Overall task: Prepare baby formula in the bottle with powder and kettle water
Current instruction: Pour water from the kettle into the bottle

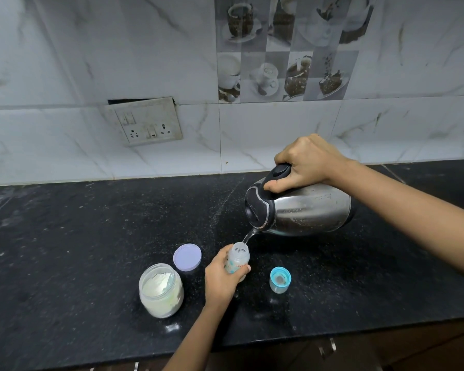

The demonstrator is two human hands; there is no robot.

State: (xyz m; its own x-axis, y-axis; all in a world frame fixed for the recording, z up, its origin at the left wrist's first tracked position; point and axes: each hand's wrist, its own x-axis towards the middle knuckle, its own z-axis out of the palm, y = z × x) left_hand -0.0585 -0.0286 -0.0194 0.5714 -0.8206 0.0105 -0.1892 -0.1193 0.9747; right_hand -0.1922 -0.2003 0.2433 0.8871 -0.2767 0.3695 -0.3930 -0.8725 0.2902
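A stainless-steel electric kettle with a black lid and handle (303,210) is held tilted by the right hand (310,163), whose fingers are wrapped tightly round the handle. A thin stream of water (248,236) is poured from its spout into the open mouth of a small clear baby bottle (237,259), which is clasped upright on the black speckled stone table (91,236) by the left hand (221,279). Left of the bottle stand an open glass jar of white powder (161,290) and its lilac lid (187,257); a teal bottle cap (280,279) rests to the right.
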